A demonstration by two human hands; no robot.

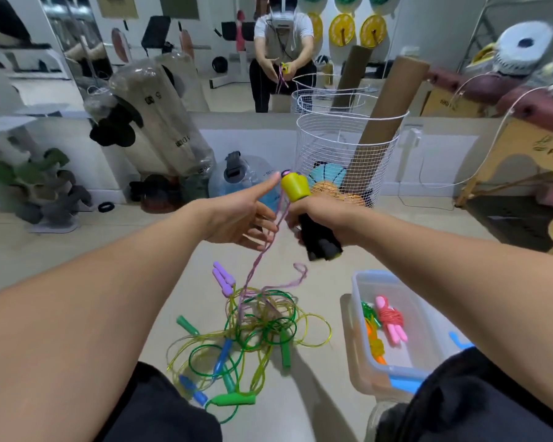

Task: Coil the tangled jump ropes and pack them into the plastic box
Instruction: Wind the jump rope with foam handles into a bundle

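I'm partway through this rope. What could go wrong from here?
The pink cord from the yellow-and-black handle in the right hand runs into the tangled pile; pulling may tighten knots or drag the pile. It merely crosses the open left hand, so it may slip.

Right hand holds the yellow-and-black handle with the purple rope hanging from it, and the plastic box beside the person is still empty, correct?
Not quite. The head view shows the plastic box already holds coiled ropes. The right hand does hold the yellow-and-black handle.
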